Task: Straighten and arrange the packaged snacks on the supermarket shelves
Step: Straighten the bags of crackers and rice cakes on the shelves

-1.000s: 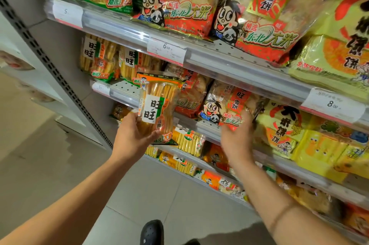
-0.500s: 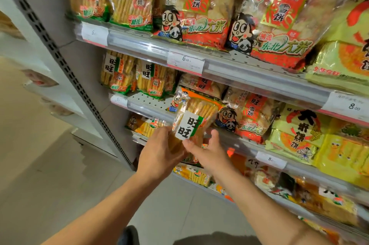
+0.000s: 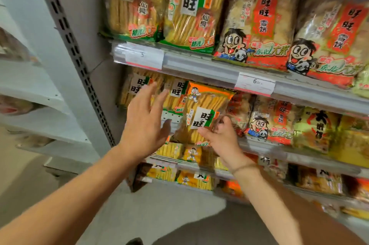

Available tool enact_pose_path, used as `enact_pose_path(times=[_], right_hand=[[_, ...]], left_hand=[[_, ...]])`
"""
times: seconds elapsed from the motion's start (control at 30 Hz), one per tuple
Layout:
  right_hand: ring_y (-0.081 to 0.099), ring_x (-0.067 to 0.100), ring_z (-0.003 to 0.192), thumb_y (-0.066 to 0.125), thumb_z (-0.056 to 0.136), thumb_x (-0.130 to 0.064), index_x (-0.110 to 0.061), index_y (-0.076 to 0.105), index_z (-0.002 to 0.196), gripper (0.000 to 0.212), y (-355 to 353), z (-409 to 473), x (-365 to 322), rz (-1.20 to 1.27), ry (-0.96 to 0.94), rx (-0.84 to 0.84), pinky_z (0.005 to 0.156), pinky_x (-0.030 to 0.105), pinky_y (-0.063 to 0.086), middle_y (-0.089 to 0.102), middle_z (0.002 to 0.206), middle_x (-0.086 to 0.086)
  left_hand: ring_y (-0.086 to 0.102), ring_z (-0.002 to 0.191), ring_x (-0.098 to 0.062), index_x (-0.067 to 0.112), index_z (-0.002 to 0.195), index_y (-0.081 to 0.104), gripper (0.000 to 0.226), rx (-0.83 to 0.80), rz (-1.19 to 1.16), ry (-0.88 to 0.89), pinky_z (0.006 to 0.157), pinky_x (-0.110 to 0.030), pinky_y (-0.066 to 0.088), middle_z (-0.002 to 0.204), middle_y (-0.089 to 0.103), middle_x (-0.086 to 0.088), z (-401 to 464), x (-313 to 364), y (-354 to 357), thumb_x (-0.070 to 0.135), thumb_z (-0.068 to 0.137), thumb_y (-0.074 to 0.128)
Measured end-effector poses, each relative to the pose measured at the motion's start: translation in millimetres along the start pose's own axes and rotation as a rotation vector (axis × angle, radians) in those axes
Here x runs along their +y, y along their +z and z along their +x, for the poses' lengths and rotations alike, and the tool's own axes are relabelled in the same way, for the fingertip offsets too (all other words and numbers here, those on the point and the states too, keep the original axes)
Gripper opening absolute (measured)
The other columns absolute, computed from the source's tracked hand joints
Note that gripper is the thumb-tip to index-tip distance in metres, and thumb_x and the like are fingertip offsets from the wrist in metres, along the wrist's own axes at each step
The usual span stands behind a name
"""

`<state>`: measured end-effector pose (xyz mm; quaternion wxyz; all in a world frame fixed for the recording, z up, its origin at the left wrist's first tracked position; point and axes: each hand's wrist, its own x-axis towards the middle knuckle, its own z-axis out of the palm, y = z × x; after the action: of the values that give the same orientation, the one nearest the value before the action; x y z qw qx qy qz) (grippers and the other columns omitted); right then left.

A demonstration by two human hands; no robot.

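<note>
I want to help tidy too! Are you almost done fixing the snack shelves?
Partly. The top shelf looks done: its big bags stand upright in a row. In hand: the right hand holds an orange-topped cracker bag in front of the second shelf, and the left hand is open beside it. Left: putting that bag in place and checking the lower shelves.

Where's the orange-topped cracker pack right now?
Head view, centre: the orange-topped cracker pack is in the right hand, before the second shelf, right of the open left hand.

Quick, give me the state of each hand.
Left hand: open, fingers spread, holding nothing.
Right hand: holding the orange-topped cracker pack.
</note>
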<state>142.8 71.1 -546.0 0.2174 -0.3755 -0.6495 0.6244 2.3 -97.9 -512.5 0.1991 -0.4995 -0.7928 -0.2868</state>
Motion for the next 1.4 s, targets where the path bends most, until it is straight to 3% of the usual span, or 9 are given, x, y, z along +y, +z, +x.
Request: enact_pose_path(times=[0.07, 0.13, 0.2, 0.33, 0.53, 0.73, 0.93, 1.23, 1.4], right_hand=[[0.067, 0.013, 0.102, 0.077, 0.077, -0.001, -0.012, 0.043, 0.128, 0.063, 11.0, 9.4, -8.9, 0.025, -0.011, 0.063, 0.094, 0.036, 0.052, 0.068, 0.114, 0.003], [0.068, 0.012, 0.097, 0.077, 0.077, -0.002, -0.017, 0.047, 0.117, 0.052, 20.5, 19.2, -16.7, 0.013, -0.043, 0.109, 0.085, 0.029, 0.055, 0.069, 0.108, 0.000], [0.068, 0.005, 0.091, 0.076, 0.079, -0.002, -0.019, 0.047, 0.111, 0.047, 30.1, 28.5, -23.2, -0.009, -0.059, 0.139, 0.070, 0.016, 0.052, 0.068, 0.104, -0.003], [0.067, -0.003, 0.079, 0.074, 0.081, -0.003, -0.016, 0.048, 0.115, 0.046, 49.3, 46.1, -23.6, -0.037, -0.057, 0.192, 0.063, 0.012, 0.051, 0.069, 0.101, -0.006], [0.066, 0.016, 0.100, 0.075, 0.079, 0.000, -0.016, 0.050, 0.114, 0.046, 71.6, 61.6, -8.7, -0.058, -0.051, 0.216, 0.090, 0.034, 0.053, 0.068, 0.109, 0.002], [0.063, 0.009, 0.097, 0.075, 0.081, -0.006, -0.018, 0.047, 0.124, 0.053, 89.3, 68.2, 6.3, -0.099, -0.068, 0.213, 0.078, 0.015, 0.049, 0.066, 0.110, -0.001], [0.062, 0.002, 0.092, 0.075, 0.082, -0.013, -0.020, 0.042, 0.132, 0.060, 90.1, 75.8, 17.5, -0.171, -0.038, 0.187, 0.086, 0.023, 0.051, 0.063, 0.108, -0.007], [0.061, 0.016, 0.102, 0.073, 0.083, -0.019, -0.030, 0.032, 0.134, 0.066, 93.5, 85.6, 15.3, -0.324, 0.025, 0.187, 0.091, 0.037, 0.052, 0.061, 0.115, -0.005], [0.063, 0.013, 0.101, 0.075, 0.081, -0.017, -0.029, 0.035, 0.129, 0.063, 87.0, 79.9, 10.2, -0.283, 0.029, 0.124, 0.083, 0.028, 0.051, 0.063, 0.108, -0.009]], left_hand=[[0.035, 0.131, -0.055, -0.005, 0.134, 0.050, 0.065, 0.039, 0.081, 0.074, 0.099, -0.063, 0.036, 0.142, 0.036, -0.035, 27.3, -20.0, -17.6, 0.010, 0.074, 0.072], [0.031, 0.133, -0.056, -0.004, 0.137, 0.048, 0.058, 0.059, 0.141, 0.092, 0.102, -0.064, 0.033, 0.144, 0.034, -0.035, 49.8, -35.5, -30.2, 0.007, 0.082, 0.065], [0.024, 0.138, -0.054, -0.002, 0.142, 0.041, 0.056, 0.042, 0.160, 0.097, 0.108, -0.065, 0.025, 0.148, 0.028, -0.034, 65.9, -49.1, -36.8, 0.013, 0.091, 0.056], [0.013, 0.145, -0.045, 0.007, 0.148, 0.032, 0.055, -0.021, 0.215, 0.120, 0.114, -0.057, 0.014, 0.156, 0.019, -0.026, 74.9, -72.1, -35.7, 0.028, 0.098, 0.037], [0.009, 0.147, -0.038, 0.013, 0.150, 0.029, 0.056, 0.041, 0.235, 0.214, 0.114, -0.053, 0.016, 0.159, 0.014, -0.020, 72.9, -90.5, -25.4, 0.017, 0.095, 0.041], [0.009, 0.147, -0.039, 0.015, 0.152, 0.026, 0.059, 0.094, 0.213, 0.212, 0.116, -0.052, 0.013, 0.160, 0.013, -0.018, 70.0, -90.7, -17.2, 0.017, 0.094, 0.040], [0.006, 0.148, -0.039, 0.014, 0.153, 0.022, 0.058, 0.128, 0.224, 0.218, 0.118, -0.051, 0.008, 0.160, 0.012, -0.018, 69.5, -94.0, -10.0, 0.018, 0.097, 0.033], [0.004, 0.148, -0.037, 0.015, 0.154, 0.018, 0.063, 0.146, 0.242, 0.180, 0.119, -0.050, 0.002, 0.161, 0.010, -0.017, 68.8, -92.3, -0.4, 0.017, 0.095, 0.042], [0.006, 0.147, -0.040, 0.011, 0.152, 0.024, 0.064, 0.109, 0.229, 0.145, 0.119, -0.052, 0.002, 0.160, 0.012, -0.019, 67.8, -85.7, -4.9, 0.018, 0.094, 0.047]])
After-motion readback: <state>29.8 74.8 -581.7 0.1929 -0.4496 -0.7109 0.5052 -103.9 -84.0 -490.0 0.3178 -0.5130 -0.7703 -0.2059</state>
